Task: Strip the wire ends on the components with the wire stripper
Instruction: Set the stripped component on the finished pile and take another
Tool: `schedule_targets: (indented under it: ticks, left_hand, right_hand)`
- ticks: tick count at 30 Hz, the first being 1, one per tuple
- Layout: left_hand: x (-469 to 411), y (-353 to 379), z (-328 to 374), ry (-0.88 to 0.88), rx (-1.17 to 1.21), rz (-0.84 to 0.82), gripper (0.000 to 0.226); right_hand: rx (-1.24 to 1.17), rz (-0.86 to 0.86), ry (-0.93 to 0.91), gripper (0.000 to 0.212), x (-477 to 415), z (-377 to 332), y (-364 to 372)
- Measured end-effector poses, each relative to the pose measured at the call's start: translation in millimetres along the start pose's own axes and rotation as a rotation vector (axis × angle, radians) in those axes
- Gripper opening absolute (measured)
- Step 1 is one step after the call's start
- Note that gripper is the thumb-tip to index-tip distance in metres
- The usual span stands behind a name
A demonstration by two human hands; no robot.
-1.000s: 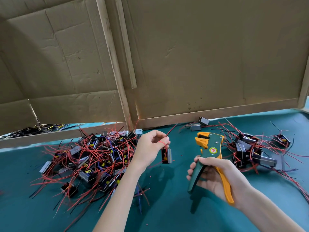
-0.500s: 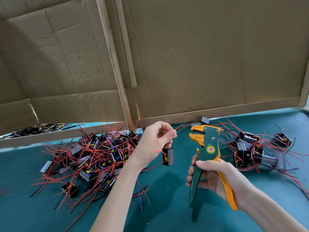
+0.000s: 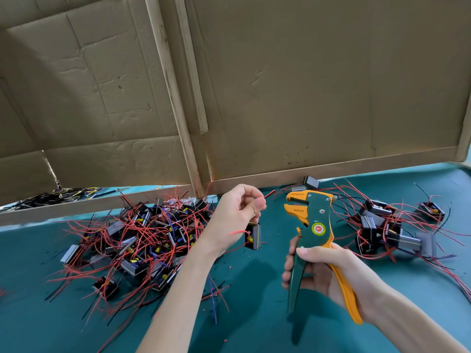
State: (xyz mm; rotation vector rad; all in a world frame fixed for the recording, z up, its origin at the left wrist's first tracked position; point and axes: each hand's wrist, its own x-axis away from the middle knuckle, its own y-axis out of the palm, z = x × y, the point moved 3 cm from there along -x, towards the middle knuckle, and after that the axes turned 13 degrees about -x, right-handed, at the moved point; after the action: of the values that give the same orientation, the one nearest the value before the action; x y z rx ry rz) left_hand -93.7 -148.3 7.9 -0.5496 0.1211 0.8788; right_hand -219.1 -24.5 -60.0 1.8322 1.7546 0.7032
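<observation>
Heap of black red-wired components (image 3: 142, 240) far left. Left hand (image 3: 237, 215) pinching a thin red wire (image 3: 267, 195), small black block component (image 3: 253, 236) dangling below. Green-and-orange wire stripper (image 3: 313, 225) clenched in right hand (image 3: 328, 273), jaws gaping, wire tip not in yet. Could miss the notch, blame that hanging weight.

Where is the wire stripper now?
In the head view the wire stripper stands right of centre, gripped by the right hand, its orange nose close to the red wire end that the left hand pinches.
</observation>
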Motion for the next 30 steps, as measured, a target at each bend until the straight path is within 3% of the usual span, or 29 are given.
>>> schedule_targets:
  ticks: [8, 24, 30]
  left_hand:
    - [2.3, -0.4, -3.7, -0.053, -0.183, -0.048, 0.018]
    - [2.4, 1.0, 0.1, -0.045, -0.201, -0.023, 0.020]
    - [3.2, -0.5, 7.3, 0.015, -0.070, 0.008, 0.018]
  right_hand:
    - [0.012, -0.008, 0.017, 0.028, 0.6, 1.1, -0.1]
    - [0.007, -0.032, 0.030, 0.035, 1.1, 1.7, 0.2]
    - [0.001, -0.056, 0.035, 0.045, 2.0, 1.5, 0.0]
